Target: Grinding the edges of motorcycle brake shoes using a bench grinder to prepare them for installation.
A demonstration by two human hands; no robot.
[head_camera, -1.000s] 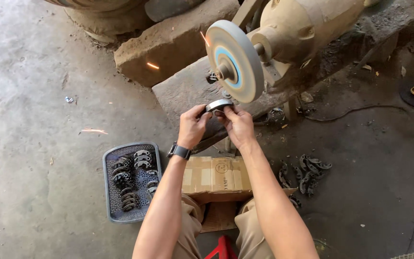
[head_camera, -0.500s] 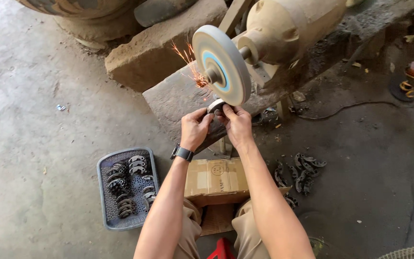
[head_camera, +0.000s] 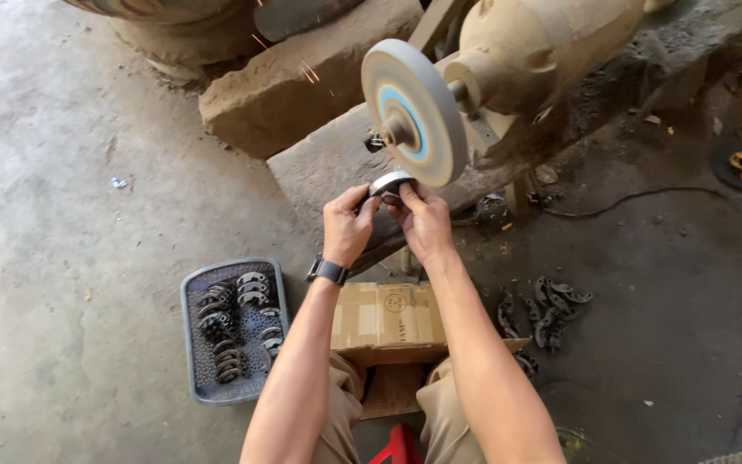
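My left hand (head_camera: 347, 225) and my right hand (head_camera: 422, 219) both grip a small curved metal part (head_camera: 388, 182) and press it against the lower rim of a round grey grinding wheel (head_camera: 414, 112) with a blue centre. The wheel sits on a beige motor housing (head_camera: 538, 47). A few orange sparks (head_camera: 307, 73) fly up and to the left over a stone block. A dark watch is on my left wrist.
A grey plastic tray (head_camera: 191, 335) with several dark curved metal parts lies on the concrete floor at the left. A cardboard box (head_camera: 388, 322) rests between my knees. More dark parts (head_camera: 551, 305) are piled at the right. Stone blocks (head_camera: 285, 94) sit behind the grinder; a cable runs along the right.
The view has shifted slightly while both hands stay on the part at the wheel. The sparks were thick at the wheel's left edge half a second ago and are now sparse and farther up.
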